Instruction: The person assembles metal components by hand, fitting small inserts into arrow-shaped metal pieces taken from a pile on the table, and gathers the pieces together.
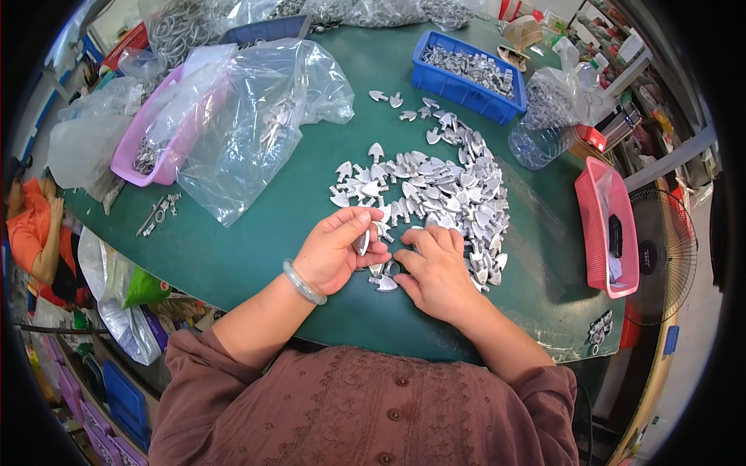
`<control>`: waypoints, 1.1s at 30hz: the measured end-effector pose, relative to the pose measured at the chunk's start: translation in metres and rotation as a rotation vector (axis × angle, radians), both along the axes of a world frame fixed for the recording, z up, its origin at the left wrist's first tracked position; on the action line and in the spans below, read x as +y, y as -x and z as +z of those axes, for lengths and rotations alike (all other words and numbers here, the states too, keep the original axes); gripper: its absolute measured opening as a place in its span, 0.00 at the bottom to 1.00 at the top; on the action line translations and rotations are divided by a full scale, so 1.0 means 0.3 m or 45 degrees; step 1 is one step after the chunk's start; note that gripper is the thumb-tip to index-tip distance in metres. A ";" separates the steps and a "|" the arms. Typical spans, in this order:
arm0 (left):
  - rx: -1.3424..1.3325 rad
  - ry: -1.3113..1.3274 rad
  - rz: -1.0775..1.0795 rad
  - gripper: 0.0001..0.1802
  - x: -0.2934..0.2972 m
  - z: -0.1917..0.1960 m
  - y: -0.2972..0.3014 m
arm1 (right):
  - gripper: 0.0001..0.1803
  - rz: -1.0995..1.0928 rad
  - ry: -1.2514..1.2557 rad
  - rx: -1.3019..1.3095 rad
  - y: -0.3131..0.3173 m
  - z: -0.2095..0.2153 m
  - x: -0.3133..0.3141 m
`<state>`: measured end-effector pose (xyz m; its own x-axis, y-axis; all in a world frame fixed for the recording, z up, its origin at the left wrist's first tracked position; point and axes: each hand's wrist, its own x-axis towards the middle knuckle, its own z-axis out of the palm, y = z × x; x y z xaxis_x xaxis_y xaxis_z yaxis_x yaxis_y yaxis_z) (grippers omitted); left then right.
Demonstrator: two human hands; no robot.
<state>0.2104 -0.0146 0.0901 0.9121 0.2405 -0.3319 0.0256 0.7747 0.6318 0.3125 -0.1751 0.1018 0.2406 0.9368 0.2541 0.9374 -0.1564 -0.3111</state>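
Observation:
My left hand is closed on a silver arrowhead-shaped metal piece, pinched between thumb and fingers. Just to its right, my right hand bends down at the near edge of a pile of similar arrowhead pieces. A small metal ring shows between its thumb and forefinger tips. Its other fingers reach over the pile, and what lies under them is hidden. Close to the ring, a loose arrowhead piece rests on the green table.
A blue bin of small metal parts stands behind the pile. Clear plastic bags partly cover a pink tub at left. At right are a pink basket and a fan. Another person sits far left.

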 end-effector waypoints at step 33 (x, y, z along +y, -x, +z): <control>0.669 -1.901 0.214 0.08 0.251 0.048 0.431 | 0.14 0.187 0.076 -0.064 0.054 0.039 -0.003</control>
<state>0.0810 0.0606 0.1046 0.7079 0.7058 0.0283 0.4581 -0.4892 0.7422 0.2963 -0.1760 0.1134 0.0884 0.9747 0.2051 0.9657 -0.0333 -0.2577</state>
